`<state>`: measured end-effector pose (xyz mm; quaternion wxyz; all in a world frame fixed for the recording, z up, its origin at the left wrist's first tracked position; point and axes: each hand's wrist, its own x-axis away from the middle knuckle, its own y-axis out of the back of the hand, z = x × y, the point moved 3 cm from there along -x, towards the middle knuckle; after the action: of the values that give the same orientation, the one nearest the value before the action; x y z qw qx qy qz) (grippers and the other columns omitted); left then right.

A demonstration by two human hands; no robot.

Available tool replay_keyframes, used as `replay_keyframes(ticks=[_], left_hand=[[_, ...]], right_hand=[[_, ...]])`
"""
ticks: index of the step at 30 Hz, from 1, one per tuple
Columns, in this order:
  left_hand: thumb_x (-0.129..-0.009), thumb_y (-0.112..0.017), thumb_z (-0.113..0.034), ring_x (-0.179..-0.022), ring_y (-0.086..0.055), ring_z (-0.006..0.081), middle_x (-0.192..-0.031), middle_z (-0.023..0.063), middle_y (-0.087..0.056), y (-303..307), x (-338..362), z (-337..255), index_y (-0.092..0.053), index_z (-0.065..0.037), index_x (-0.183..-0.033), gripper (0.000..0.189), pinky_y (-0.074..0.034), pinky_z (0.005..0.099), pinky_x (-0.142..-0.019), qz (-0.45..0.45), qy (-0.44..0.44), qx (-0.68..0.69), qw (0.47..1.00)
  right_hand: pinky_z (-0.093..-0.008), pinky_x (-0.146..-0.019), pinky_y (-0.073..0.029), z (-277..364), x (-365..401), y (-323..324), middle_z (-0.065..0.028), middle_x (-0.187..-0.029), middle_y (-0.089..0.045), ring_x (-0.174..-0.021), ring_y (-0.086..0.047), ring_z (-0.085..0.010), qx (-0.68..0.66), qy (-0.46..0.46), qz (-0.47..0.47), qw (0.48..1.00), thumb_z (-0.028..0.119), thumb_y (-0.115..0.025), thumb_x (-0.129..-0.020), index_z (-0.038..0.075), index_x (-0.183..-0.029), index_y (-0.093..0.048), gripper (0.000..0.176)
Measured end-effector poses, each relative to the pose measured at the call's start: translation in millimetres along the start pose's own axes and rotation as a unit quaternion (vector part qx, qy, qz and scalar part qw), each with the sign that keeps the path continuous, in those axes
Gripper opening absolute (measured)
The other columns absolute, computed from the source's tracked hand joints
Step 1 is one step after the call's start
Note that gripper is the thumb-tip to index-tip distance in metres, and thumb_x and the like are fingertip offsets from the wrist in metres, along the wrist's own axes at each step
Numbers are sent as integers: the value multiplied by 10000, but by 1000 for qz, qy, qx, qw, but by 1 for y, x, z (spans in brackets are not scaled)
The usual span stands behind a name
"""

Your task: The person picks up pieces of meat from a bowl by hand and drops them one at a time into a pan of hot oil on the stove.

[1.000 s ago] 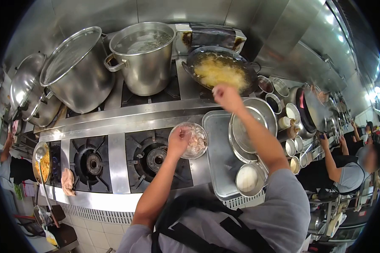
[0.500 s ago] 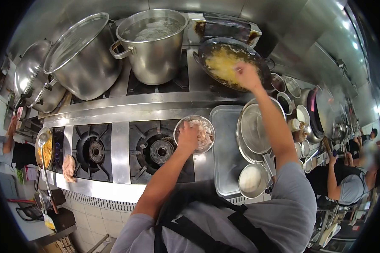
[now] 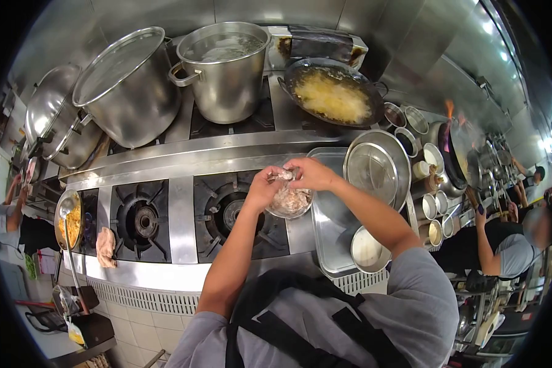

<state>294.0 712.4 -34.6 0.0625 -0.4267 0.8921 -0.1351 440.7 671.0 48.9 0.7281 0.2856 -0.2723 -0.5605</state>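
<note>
My left hand (image 3: 265,187) and my right hand (image 3: 313,174) meet above a metal bowl (image 3: 299,214). The fingers of both are closed on a pale, flour-coated piece of food (image 3: 284,176), which looks like raw meat. More coated pieces (image 3: 290,199) lie in the bowl below, partly covered by my left hand. Behind and to the right, a black wok (image 3: 294,72) holds bubbling yellow oil (image 3: 331,95) with food frying in it.
Two tall steel pots (image 3: 129,92) stand at the back left. To my right are a metal tray (image 3: 325,245), a strainer (image 3: 371,172) and a small pan (image 3: 368,250). A cloth (image 3: 106,247) lies near the left burner. A co-worker (image 3: 503,245) stands at right.
My right hand has come back from over the wok to the bowl. My left hand has risen out of the bowl's contents, and both hands now hold a coated piece.
</note>
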Motion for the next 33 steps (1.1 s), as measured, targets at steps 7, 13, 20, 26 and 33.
replay_keyframes(ticks=[7,13,20,26,33], left_hand=[[-786,-542,69,-865,-545,114,-960,29,-574,4,5,8,-534,-28,-996,231,-435,243,-783,4,-11,-14,1000],[-788,-557,12,-859,-535,113,-901,29,-568,10,9,28,-543,-15,-999,213,-440,249,-782,-24,-9,-103,994],[-757,-602,-14,-904,-563,177,-957,91,-602,-1,7,30,-590,-27,-961,204,-446,299,-806,-36,-10,-190,981],[-737,-614,-24,-900,-563,181,-954,94,-605,-5,17,17,-593,-16,-971,235,-439,292,-813,-54,55,-185,980],[-746,-582,-1,-850,-585,166,-920,78,-621,3,6,21,-585,-10,-966,221,-457,276,-780,-57,10,-194,979]], right_hand=[[-299,-637,-481,-11,3,-11,-114,-780,-649,-694,-618,-167,-14,16,-88,996,183,-670,-755,18,-950,-640,257],[-261,-593,-453,-35,-4,14,-11,-717,-597,-637,-522,-85,-131,-35,-90,987,129,-590,-817,-19,-900,-638,176],[-266,-618,-470,-46,-1,57,-54,-748,-657,-677,-596,-100,-228,-48,-170,958,123,-590,-826,-22,-863,-650,161],[-322,-675,-493,-115,-16,170,-168,-756,-662,-725,-653,-242,82,-142,-275,947,280,-684,-731,-24,-797,-641,314],[-350,-664,-494,-189,-31,199,-161,-750,-655,-699,-649,-255,274,-160,-303,899,266,-669,-696,-4,-869,-654,320]])
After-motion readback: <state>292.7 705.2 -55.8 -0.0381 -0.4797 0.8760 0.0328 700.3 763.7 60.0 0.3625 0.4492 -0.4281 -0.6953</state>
